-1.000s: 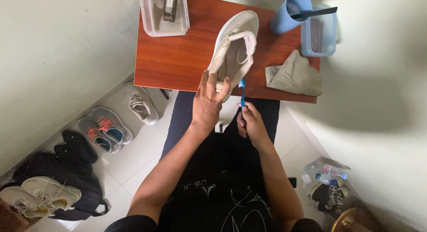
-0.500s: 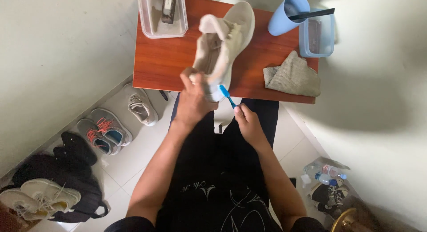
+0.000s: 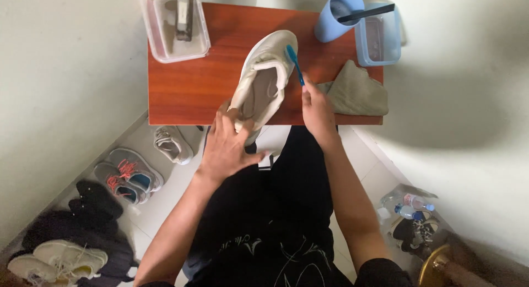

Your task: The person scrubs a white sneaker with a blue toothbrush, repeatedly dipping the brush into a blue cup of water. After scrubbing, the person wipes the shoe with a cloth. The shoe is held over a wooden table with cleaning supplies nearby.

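White fabric forms the sneaker (image 3: 263,77), which lies tilted over the near edge of the reddish wooden table (image 3: 182,88), opening upward. Left hand (image 3: 228,146) grips the sneaker's heel, fingers spread and curled around it. Right hand (image 3: 317,108), just right of the sneaker, has its fingers closed on a blue toothbrush (image 3: 294,62), whose head touches the sneaker's collar. Right of the sneaker lies a grey cloth (image 3: 355,91); beyond it stand a blue cup (image 3: 336,17) and clear containers (image 3: 175,28).
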